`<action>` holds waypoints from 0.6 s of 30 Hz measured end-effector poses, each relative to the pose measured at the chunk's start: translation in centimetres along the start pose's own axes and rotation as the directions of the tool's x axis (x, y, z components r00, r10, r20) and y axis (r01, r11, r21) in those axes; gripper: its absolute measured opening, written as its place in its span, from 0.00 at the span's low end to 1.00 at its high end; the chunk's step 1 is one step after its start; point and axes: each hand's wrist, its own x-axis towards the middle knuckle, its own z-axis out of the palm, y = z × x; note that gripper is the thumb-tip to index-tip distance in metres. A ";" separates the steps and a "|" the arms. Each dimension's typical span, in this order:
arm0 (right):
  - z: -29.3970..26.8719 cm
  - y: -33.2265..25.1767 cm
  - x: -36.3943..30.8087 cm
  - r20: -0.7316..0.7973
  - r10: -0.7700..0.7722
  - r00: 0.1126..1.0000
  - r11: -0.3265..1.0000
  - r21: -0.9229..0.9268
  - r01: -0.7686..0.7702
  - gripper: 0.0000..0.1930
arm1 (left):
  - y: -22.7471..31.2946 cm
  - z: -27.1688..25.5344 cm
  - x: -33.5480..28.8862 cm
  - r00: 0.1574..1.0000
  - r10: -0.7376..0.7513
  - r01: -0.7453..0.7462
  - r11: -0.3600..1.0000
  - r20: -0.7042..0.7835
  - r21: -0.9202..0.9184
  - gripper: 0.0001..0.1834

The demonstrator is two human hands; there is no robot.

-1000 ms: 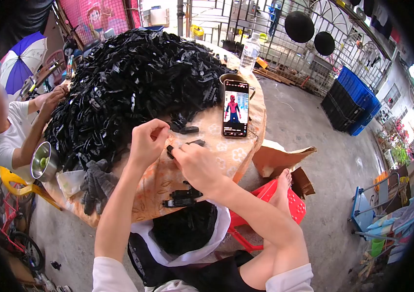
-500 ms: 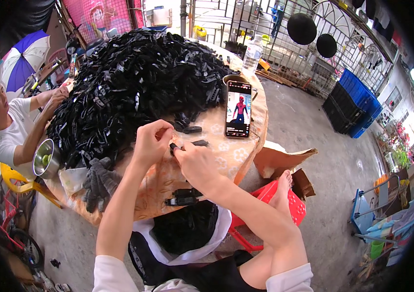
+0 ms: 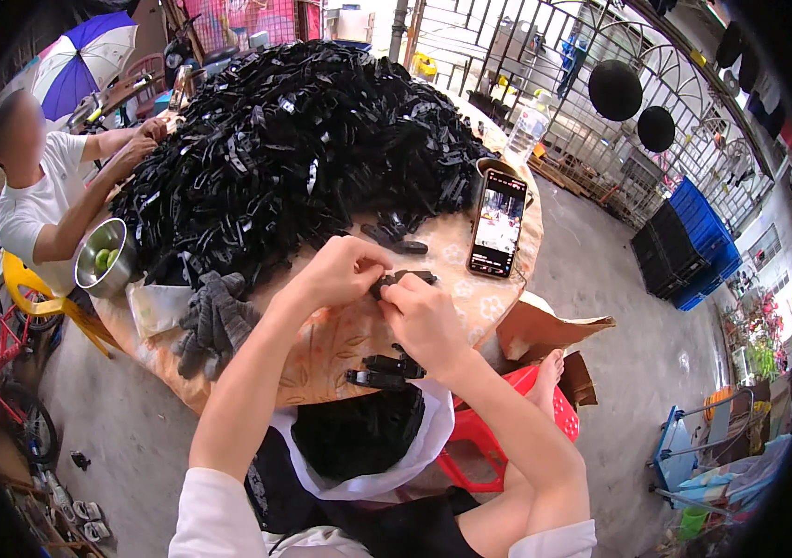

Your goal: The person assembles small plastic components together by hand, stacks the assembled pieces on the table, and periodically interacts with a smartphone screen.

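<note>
Black clip [image 3: 407,276]: held between both hands, just above the surface [image 3: 321,349], in front of the big pile [image 3: 293,139]. Long axis runs approx. left-right across the body. Left hand [image 3: 345,270] has a closed grip on the clip's left end; right hand [image 3: 424,316] is closed on the right/lower side, fingers curled over it. Both hands equally near (they touch at the clip), so neither has to reach.

Near items:
- Loose clips [image 3: 394,240]: just beyond the hands, at the pile's foot.
- Joined pieces [image 3: 382,370]: at the near edge of the surface, directly under the right wrist.
- Phone [image 3: 498,223]: right of the hands, propped up, screen lit.
- Grey gloves [image 3: 210,321]: left of the left forearm, lying flat.

Containers:
- White bag [image 3: 386,456]: open mouth below the near edge, between the knees; holds black pieces (count n/a).
- Steel bowl [image 3: 98,265]: far left edge, holds green fruit.

Another person's hands [image 3: 140,144] work at the pile's far left side.
</note>
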 end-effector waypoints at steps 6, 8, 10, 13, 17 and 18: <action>0.2 0.2 0.4 0.023 0.031 0.999 0.999 -0.022 -0.030 0.04 | 0.4 0.0 0.0 0.989 -0.127 0.126 0.992 0.069 0.024 0.06; 0.4 0.3 0.5 0.052 0.022 0.998 0.998 -0.056 -0.019 0.05 | -0.3 0.3 -0.1 0.995 -0.088 0.087 0.996 0.037 0.016 0.05; 0.4 0.3 0.5 0.055 0.019 0.998 0.998 -0.062 -0.016 0.05 | -0.7 0.5 0.0 0.999 -0.053 0.053 0.998 -0.003 0.013 0.05; 0.5 0.4 0.4 0.057 0.001 0.998 0.996 -0.084 0.003 0.05 | -0.9 0.3 0.3 0.996 -0.065 0.064 0.998 0.058 0.022 0.05; 0.7 1.0 0.1 0.056 -0.082 0.995 0.985 -0.145 0.090 0.04 | -0.3 0.0 0.3 0.986 -0.095 0.098 0.995 0.136 -0.013 0.05; 0.8 0.9 0.2 0.055 -0.083 0.995 0.986 -0.143 0.090 0.04 | -0.3 -0.2 0.3 0.977 -0.139 0.146 0.989 0.164 -0.028 0.05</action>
